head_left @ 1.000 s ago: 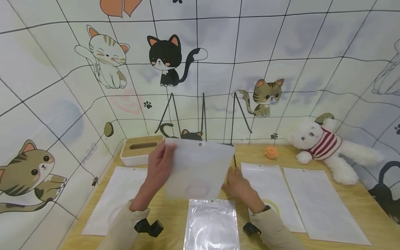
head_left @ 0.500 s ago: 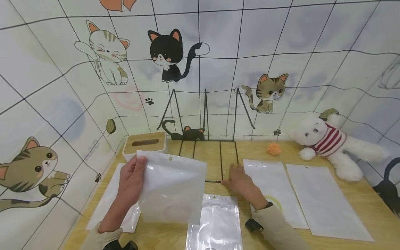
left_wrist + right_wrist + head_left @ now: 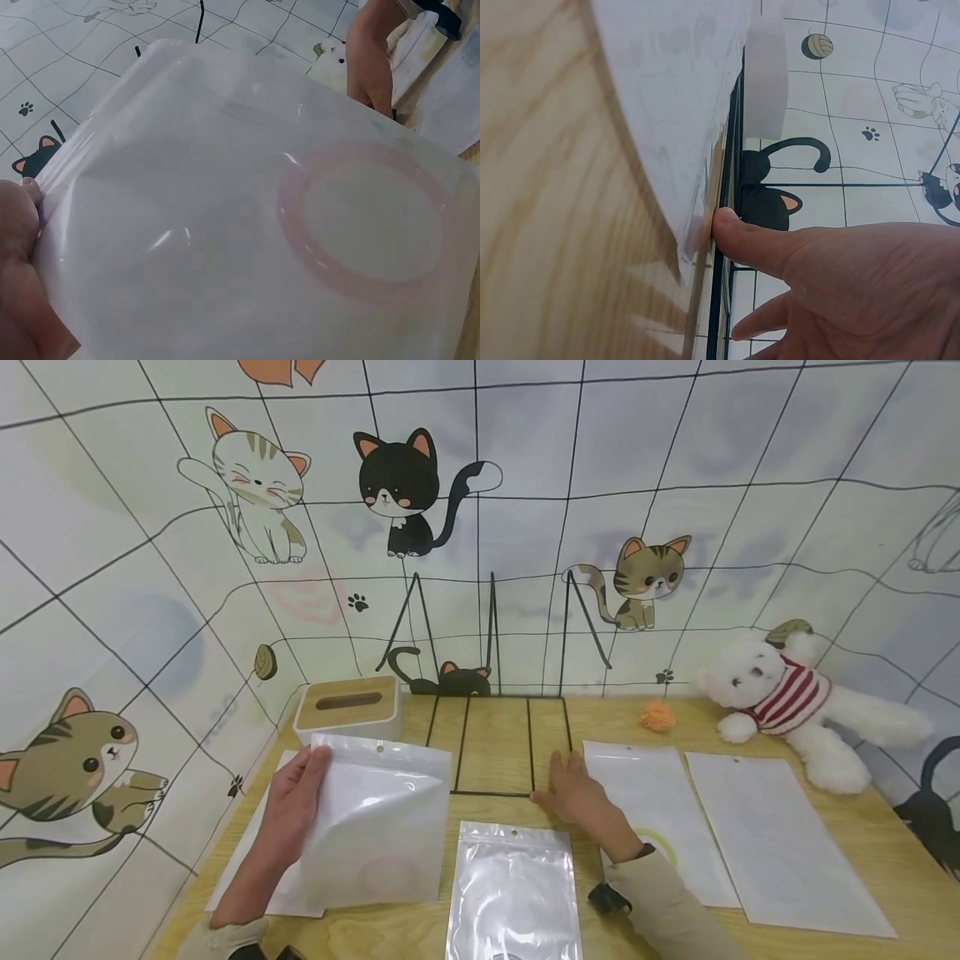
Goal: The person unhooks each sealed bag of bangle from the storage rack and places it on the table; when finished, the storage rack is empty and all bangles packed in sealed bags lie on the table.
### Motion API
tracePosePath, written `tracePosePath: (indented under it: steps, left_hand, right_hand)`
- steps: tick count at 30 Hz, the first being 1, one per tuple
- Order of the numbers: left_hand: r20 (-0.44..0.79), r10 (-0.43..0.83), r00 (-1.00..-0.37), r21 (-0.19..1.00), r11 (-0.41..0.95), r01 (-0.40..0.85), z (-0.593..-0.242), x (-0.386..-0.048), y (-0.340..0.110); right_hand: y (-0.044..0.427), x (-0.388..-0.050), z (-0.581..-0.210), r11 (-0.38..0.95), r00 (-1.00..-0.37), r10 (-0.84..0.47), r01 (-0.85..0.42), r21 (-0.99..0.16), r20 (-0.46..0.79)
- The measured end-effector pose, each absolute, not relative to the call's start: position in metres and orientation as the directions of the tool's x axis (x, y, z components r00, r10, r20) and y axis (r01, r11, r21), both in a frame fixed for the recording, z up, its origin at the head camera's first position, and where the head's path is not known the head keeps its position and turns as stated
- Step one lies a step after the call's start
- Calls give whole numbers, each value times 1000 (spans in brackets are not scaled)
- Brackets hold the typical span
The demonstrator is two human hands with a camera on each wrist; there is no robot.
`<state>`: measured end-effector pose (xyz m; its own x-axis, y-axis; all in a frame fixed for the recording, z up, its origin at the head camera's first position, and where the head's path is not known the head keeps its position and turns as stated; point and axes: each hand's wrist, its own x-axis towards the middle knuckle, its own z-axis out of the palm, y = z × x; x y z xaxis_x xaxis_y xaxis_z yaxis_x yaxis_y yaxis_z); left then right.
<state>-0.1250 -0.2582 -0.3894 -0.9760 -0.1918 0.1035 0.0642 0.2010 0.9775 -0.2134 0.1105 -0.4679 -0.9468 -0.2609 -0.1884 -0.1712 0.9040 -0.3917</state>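
My left hand (image 3: 288,814) pinches the upper left edge of a white zip bag (image 3: 378,827), thumb in front. A pink ring shape (image 3: 296,225) shows through its lower part in the left wrist view. My right hand (image 3: 581,797) rests at the front right corner of a black wire rack (image 3: 491,793), whose pointed uprights stand against the wall. In the right wrist view the thumb touches the rack's front bar, with the other fingers spread. Below the rack lies a shiny silvery zip bag (image 3: 513,893) flat on the table.
Another white bag (image 3: 288,900) lies at left, partly covered by my arm and the held bag. At right lie two white bags (image 3: 637,785), one showing a yellow-green ring. Behind are a tissue box (image 3: 348,702), an orange ball (image 3: 657,717) and a plush toy (image 3: 787,706).
My left hand has moved the white zip bag left and down, uncovering the rack's base and the silvery bag's top. My right hand stays at the rack's corner.
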Motion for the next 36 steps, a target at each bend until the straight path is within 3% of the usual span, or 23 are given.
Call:
tracePosePath:
  steps: [14, 21, 28, 36]
  left_hand:
    - [34, -199, -979, 959, 284, -24, -429, -151, -264]
    - [22, -49, -999, 946, 323, 5, -450, -155, -267]
    - [-39, -30, -999, 875, 481, -48, -457, -155, -272]
    - [67, -17, -998, 744, 668, 39, -464, -157, -270]
  right_hand:
    - [109, -214, -468, 898, -945, -265, -168, -406, -194]
    - [110, -212, -467, 904, -948, -255, -165, -394, -190]
    - [110, -210, -465, 897, -948, -259, -164, -411, -185]
    - [111, -211, -464, 897, -946, -260, -163, -410, -194]
